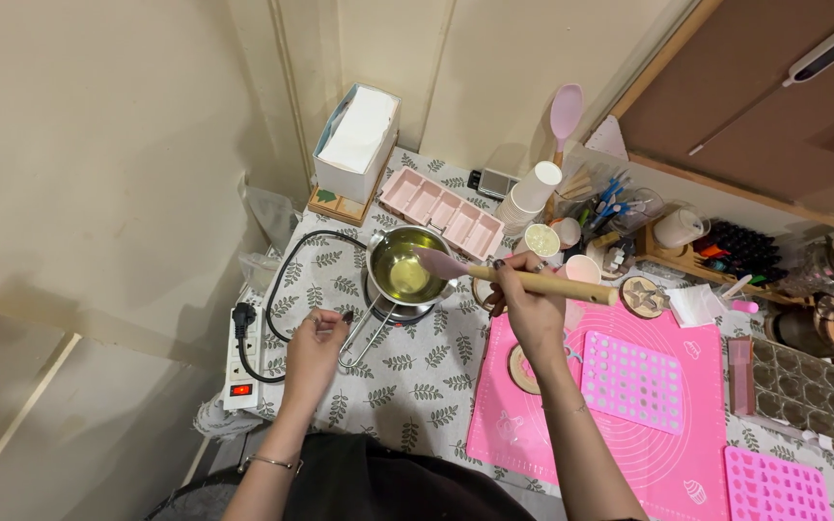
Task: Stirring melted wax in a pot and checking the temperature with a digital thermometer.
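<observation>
spatula (441, 262) pink | mat (629, 444) pink | tablecloth (407, 386) white, grey leaf print | pot (403, 266) silver

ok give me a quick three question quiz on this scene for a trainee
1. True or false: the right hand holds a wooden-handled spatula whose pink blade reaches into the metal pot.
2. Multiple choice: the left hand is nearest to A) the pot's wire handle, B) the pink tray, C) the tissue box.
3. Fill in: the pot sits on a small ____ wired to the white power strip.

Key:
1. True.
2. A; whether the fingers touch it is unclear.
3. Hot plate.
</observation>
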